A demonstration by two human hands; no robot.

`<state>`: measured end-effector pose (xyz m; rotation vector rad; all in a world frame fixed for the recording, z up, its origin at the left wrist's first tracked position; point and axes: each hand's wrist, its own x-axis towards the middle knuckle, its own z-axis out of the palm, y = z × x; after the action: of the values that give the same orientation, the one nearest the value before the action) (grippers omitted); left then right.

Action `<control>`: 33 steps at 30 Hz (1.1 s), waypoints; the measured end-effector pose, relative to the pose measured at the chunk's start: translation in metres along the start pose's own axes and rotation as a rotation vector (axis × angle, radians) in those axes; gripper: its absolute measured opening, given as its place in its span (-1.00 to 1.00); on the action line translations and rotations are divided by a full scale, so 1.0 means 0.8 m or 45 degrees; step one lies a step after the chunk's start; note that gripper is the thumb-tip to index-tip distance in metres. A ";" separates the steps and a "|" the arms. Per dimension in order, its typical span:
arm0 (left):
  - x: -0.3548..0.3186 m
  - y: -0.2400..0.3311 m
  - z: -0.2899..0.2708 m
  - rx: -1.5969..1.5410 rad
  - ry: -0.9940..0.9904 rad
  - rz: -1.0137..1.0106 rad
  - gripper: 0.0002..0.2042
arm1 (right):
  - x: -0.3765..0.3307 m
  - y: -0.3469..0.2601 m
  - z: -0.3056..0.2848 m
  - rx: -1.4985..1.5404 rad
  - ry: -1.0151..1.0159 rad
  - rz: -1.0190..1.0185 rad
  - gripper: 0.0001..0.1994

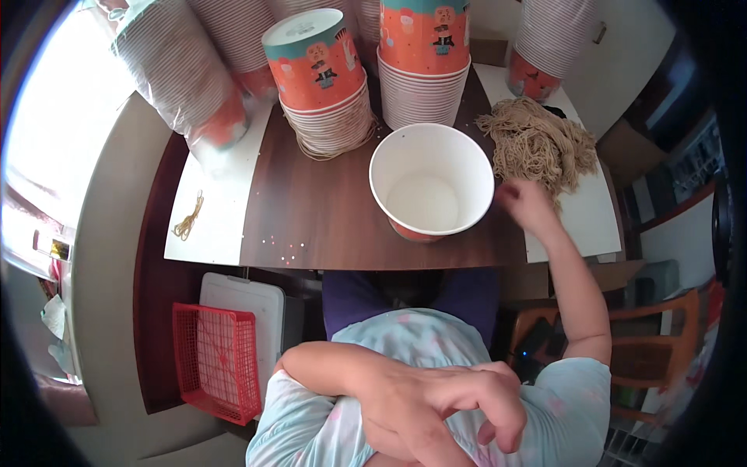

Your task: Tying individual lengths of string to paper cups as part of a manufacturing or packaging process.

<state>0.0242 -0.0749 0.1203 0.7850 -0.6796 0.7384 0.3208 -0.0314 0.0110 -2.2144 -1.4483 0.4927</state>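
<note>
A large white-lined paper bucket (424, 204) with an orange outside stands upright on the brown table, its mouth facing up. Just off its right rim is my right hand (529, 206), fingers curled together beside a tangled heap of tan string (541, 144). Whatever those fingers may hold is too small to make out. My left hand (436, 405) is raised close in front of my chest, away from the table. Its fingers are bent but apart, and nothing shows in them.
Behind the bucket stand upside-down stacks of orange paper buckets (424, 47); one stack (323, 86) has string looped round its rims. Plastic-wrapped stacks (175, 70) stand farther left. A small string bundle (189, 216) lies at the left. A red basket (214, 362) sits below the table.
</note>
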 end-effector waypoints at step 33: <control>0.022 0.044 -0.085 1.968 0.095 -0.219 -0.51 | -0.037 -0.124 -0.159 1.787 -0.306 -0.418 -0.78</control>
<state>0.0236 0.0034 0.1106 2.1570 0.1808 1.0766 0.3003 -0.0459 0.1733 -0.8088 -0.9565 1.1897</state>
